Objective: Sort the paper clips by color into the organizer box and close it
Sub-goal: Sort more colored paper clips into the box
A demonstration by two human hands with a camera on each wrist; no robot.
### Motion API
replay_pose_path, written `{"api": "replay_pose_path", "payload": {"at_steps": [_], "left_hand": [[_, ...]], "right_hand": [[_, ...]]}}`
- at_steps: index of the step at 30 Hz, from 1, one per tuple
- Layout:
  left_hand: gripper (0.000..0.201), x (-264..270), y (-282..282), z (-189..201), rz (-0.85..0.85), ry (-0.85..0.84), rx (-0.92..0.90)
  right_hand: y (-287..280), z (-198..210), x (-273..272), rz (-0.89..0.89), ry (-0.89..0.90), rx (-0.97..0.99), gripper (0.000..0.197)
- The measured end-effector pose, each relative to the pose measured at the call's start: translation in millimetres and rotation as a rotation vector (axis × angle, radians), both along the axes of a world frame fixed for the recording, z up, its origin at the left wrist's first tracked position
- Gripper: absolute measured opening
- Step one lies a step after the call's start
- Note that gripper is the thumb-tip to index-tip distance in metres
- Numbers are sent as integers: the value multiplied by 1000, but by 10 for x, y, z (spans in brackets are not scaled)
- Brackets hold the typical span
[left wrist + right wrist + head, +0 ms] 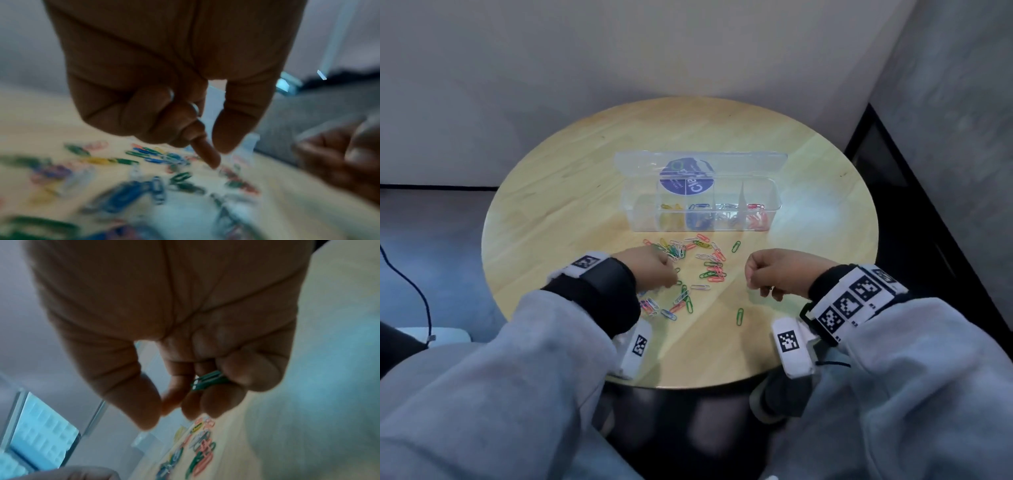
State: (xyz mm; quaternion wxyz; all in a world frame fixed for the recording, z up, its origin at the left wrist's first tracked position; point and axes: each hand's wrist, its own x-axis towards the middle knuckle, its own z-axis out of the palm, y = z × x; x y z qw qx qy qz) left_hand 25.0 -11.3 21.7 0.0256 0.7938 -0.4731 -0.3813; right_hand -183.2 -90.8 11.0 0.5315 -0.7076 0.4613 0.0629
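A clear organizer box [632, 213] stands open mid-table, its lid [750, 160] tipped back. Its compartments hold yellow [670, 207], blue [698, 206], silver and red clips [756, 207]. Loose mixed-colour paper clips [709, 263] lie scattered in front of it. My left hand [654, 270] hovers over the pile's left side with most fingers curled. Its forefinger and thumb [220, 152] point down at the blurred clips [152, 155], and nothing shows between them. My right hand [777, 274] hangs right of the pile as a fist [168, 408], gripping green paper clips [207, 381] in its curled fingers.
The round wooden table [571, 205] stands in a corner between two walls. Single green clips lie apart from the pile at the front [739, 316] and near the box [736, 246]. A dark cable [417, 291] hangs at the left over the floor.
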Motion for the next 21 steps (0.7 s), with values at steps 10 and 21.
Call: {"api": "replay_pose_path", "payload": {"at_steps": [10, 21], "left_hand": [[32, -173, -143, -148, -173, -316, 109], [25, -123, -141, -276, -158, -345, 183]], "right_hand": [[130, -4, 131, 389, 349, -278, 21], [139, -160, 290, 594, 388, -420, 11]]}}
